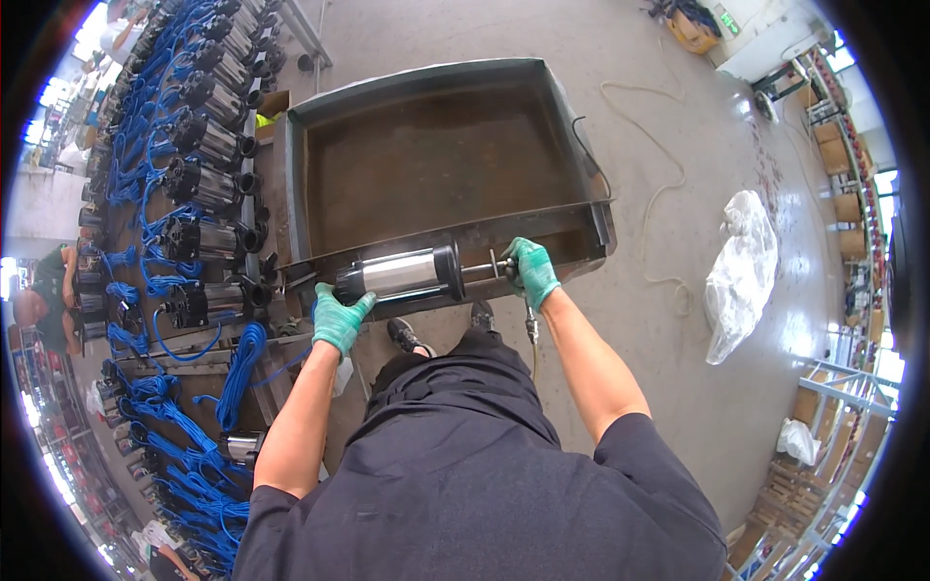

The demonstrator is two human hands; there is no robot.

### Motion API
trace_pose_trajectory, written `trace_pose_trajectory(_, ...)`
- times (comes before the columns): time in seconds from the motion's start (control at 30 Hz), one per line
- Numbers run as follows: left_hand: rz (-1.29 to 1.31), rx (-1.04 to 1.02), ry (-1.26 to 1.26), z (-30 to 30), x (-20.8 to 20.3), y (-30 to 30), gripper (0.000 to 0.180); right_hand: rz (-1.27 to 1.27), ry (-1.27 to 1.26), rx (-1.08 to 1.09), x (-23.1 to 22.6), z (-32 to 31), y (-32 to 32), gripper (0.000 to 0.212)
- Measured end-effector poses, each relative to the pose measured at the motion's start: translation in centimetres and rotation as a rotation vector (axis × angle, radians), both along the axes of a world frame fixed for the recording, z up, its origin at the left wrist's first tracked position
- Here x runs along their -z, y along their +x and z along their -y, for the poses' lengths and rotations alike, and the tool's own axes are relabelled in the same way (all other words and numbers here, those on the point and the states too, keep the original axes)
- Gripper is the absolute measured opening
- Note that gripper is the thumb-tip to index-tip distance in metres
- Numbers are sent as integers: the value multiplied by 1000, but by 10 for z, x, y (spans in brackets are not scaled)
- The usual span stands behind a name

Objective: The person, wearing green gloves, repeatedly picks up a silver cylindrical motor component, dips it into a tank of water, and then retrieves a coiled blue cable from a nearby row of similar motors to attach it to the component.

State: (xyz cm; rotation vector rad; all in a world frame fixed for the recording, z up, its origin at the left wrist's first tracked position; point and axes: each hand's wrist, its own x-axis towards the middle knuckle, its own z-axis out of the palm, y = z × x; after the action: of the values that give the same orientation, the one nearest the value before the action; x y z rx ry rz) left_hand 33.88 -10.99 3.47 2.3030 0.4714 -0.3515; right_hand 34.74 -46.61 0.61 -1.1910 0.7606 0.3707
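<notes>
Metal cylinder (405,274) with black ends: the left hand (341,318) grips its left end, while the right hand (532,271) is closed around a hose-fed fitting (501,267) at its right end. It lies sideways along the near side of the open tank (426,145). The step in hand appears to be working the fitting at that end; the next move likely calls for a steady left hold and straight alignment. Beyond, similar units (208,239) line up on the left.

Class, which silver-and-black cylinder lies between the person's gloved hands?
The cylinder at the near side of the metal tray, between left hand and right hand; the other cylinders sit at left, among blue cables.
</notes>
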Motion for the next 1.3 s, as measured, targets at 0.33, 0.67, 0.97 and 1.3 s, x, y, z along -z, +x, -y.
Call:
trace_pose_trajectory(0.33, 6, 11, 44, 5, -3, 0, 79, -1, 23, 12, 5, 3, 1, 23)
trace_pose_trajectory(0.67, 86, -34, -122, -13, 34, -12, 73, 284, -693, -324, -1, 114, 2, 28)
trace_pose_trajectory(0.97, 145, -61, -128, -15, 40, -18, 73, -156, -1545, -853, 5, 170, 64, 33)
trace_pose_trajectory(1.3, 107, 122, -26, -23, -1, -10, 62, 51, -1621, -583, -11, 174, 45, 40)
